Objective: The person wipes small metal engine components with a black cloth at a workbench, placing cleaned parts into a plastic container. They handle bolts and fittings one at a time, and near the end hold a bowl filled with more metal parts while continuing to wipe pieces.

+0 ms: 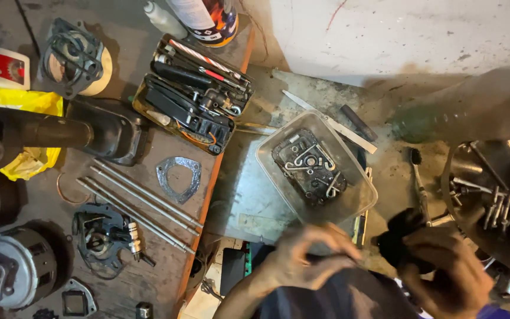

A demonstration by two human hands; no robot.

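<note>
left hand: my left hand is low in the middle of the view, motion-blurred, fingers curled loosely just under the clear plastic tub; I can't tell if it grips anything.
right hand: my right hand is at lower right, fingers wrapped around a black part, which sticks up from the fist; blurred, can't tell what kind of part.
tub: clear, rectangular, tilted, sits on the grimy floor between the bench and the metal pan; holds a dark engine plate with bent bolts and hooks lying on it.
metal pan: round pan at right edge, with loose bolts in it.
brush: small dark-bristled brush lies between tub and pan, just above the black part.
bench: wooden bench fills the left side, orange edge.
on bench: open tool tray with black handles and a striped tool; triangular metal gasket; three long thin rods lying slantwise beside it; black carburettor-like piece; grey motor housing at lower left; dark tube with black casing; yellow cloth under it.
top: spray can and white bottle at the bench's far end.
</note>
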